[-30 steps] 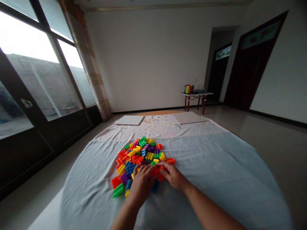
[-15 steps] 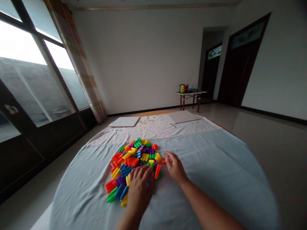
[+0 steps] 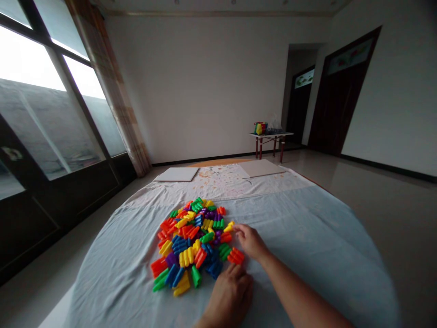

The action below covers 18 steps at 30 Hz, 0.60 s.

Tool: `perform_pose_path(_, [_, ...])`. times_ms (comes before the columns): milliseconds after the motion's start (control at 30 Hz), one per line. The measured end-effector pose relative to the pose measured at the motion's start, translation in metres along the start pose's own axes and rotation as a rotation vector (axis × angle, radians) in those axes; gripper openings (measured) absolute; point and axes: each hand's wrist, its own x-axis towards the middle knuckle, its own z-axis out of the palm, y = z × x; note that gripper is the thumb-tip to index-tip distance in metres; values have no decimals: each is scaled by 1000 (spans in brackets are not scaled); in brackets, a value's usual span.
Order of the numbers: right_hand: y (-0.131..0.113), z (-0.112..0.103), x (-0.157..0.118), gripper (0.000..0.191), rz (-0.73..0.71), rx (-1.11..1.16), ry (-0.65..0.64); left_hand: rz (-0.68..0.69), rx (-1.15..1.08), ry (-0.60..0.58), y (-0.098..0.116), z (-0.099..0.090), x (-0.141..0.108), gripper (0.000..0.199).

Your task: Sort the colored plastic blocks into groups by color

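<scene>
A heap of bright plastic building blocks [image 3: 186,257], shaped like joined rounded tubes, lies on the cloth-covered table [image 3: 300,237]. At the heap's right edge my right hand [image 3: 251,241] pinches a yellow block [image 3: 229,226] between its fingertips. My left hand [image 3: 232,291] rests low at the heap's near right corner with its fingers curled; whatever they hold, if anything, is hidden. Just beyond those fingers sits an orange block [image 3: 236,256], and a green block [image 3: 224,251] lies beside it. A dark blue block [image 3: 214,269] is to the left of my left hand.
Two flat boards, a white one [image 3: 176,174] and a beige one [image 3: 261,168], lie at the table's far end. Behind them, a small side table [image 3: 271,135] carries a colourful bag [image 3: 261,128]. Tall windows [image 3: 34,114] line the left side.
My left hand has drawn back off the heap toward the near right, uncovering several blocks. My right hand has moved slightly down and now pinches the yellow block, which is shifted outward.
</scene>
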Motion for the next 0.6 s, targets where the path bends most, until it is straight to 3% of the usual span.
perform_pose_path(67, [0, -9, -1, 35, 59, -95, -9, -19, -13, 25, -1, 0, -1, 16])
perform_pose_path(167, [-6, -17, -8, 31, 112, -141, -215, -49, -32, 52, -2, 1, -1, 15])
perform_pose_path(233, [-12, -16, -14, 31, 74, -78, -370, -60, -37, 60, -3, 3, -2, 13])
perform_pose_path(300, [-16, -14, -18, 31, 23, -6, -421, -52, -18, 62, -3, 5, -4, 12])
perform_pose_path(433, [-6, -24, -16, 31, 53, 8, -238, -22, 39, 61, -4, 6, -7, 15])
perform_pose_path(600, [32, -58, -26, 33, 54, -48, -20, 45, 74, 97, -3, 7, -10, 14])
